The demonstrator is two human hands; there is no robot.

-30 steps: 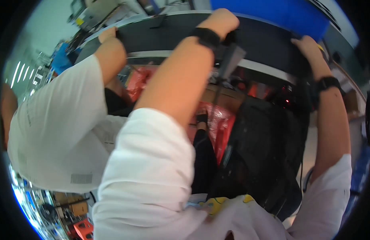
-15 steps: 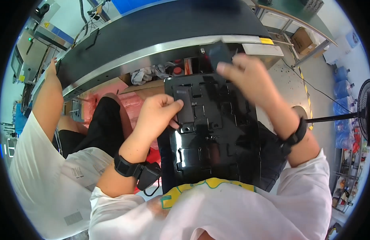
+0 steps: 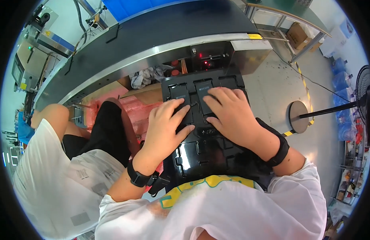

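A black moulded tray (image 3: pixel 189 160) with shaped recesses lies in front of me. In its far left part sits a flat black rectangular piece (image 3: pixel 178 92), and my left hand (image 3: pixel 163 128) rests on its near part with fingers spread. Beside it to the right is a second flat black piece (image 3: pixel 203 88) with small pale print at its far end. My right hand (image 3: pixel 235 118) lies over that piece, fingers apart and fingertips on its surface. Both hands are open, and they cover parts of the two pieces.
Beyond the tray runs a dark conveyor belt (image 3: pixel 169 26) with a metal edge, bearing thin dark pieces (image 3: pixel 112 33). A co-worker's arm (image 3: pixel 53 114) is at my left. A black fan (image 3: pixel 363 96) on a round base stands at the right. Crumpled cloth (image 3: pixel 143 78) lies beneath the belt.
My right hand has come down from the tray's far right, and the black piece it held now lies in the tray. My left fingers have spread. The co-worker's arm has drawn back from the belt.
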